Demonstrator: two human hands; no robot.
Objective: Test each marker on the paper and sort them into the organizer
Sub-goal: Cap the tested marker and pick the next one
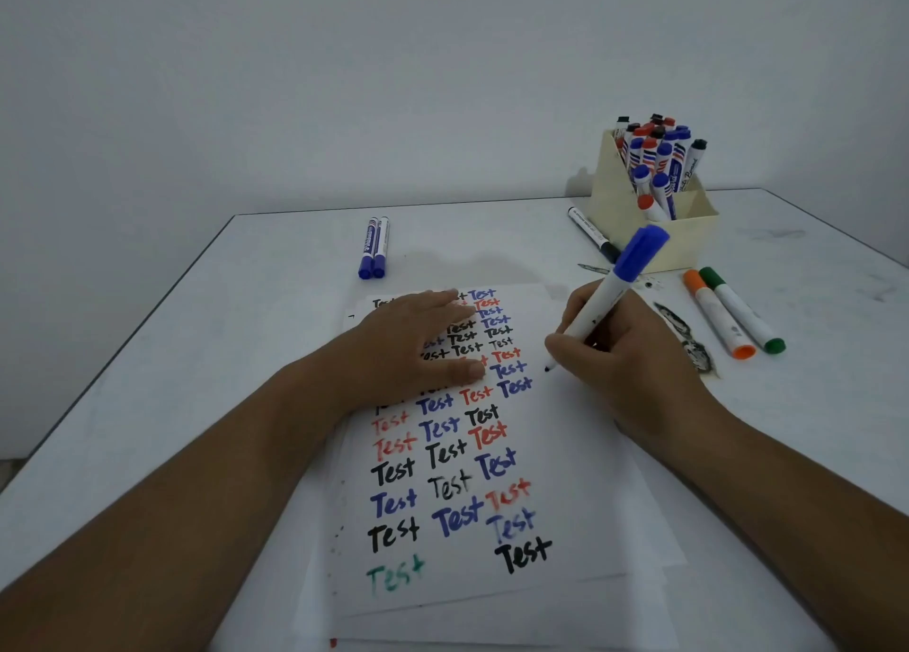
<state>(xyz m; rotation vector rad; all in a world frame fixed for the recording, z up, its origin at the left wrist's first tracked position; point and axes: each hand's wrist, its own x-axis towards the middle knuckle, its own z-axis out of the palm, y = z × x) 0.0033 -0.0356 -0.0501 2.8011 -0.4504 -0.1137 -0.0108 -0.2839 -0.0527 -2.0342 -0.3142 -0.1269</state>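
Marker [597, 302] testing goes best if we keep the left hand [418, 344] flat, fingers straight, pressing the paper [580, 459] at mid-frame so it cannot slide, and draw the tip lightly across the bare strip right of the written columns. We hold the blue-capped marker pinched in the right hand [610, 351], right of centre, tip just at the paper below the fingers, cap slanting up toward the organizer [688, 243] in the upper right of the worktop [196, 356].

Left hand [418, 341] flat, right hand [615, 351] pinching
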